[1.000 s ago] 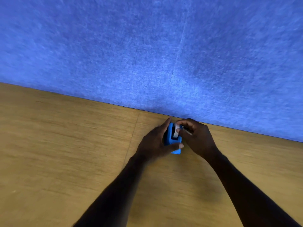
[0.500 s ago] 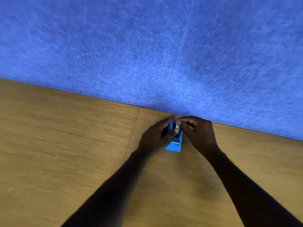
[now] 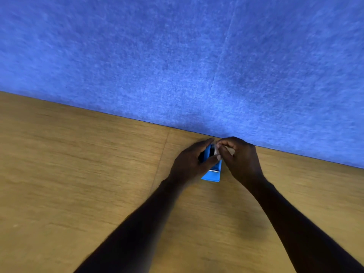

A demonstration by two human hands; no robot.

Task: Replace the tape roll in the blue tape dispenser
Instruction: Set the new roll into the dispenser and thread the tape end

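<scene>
A wide blue felt wall (image 3: 177,56) is met by the wooden tabletop (image 3: 78,174), which lies bare to the left and in front. The blue tape dispenser (image 3: 212,175) is set close to that far edge. It is clasped by the left hand (image 3: 190,164); a pale tape end (image 3: 217,151) is pinched in the right hand (image 3: 243,160) fingers.

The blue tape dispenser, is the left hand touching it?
Touching. The head view shows the left hand wrapped around the blue tape dispenser, its thumb pressed across the front, no gap between them.
</scene>
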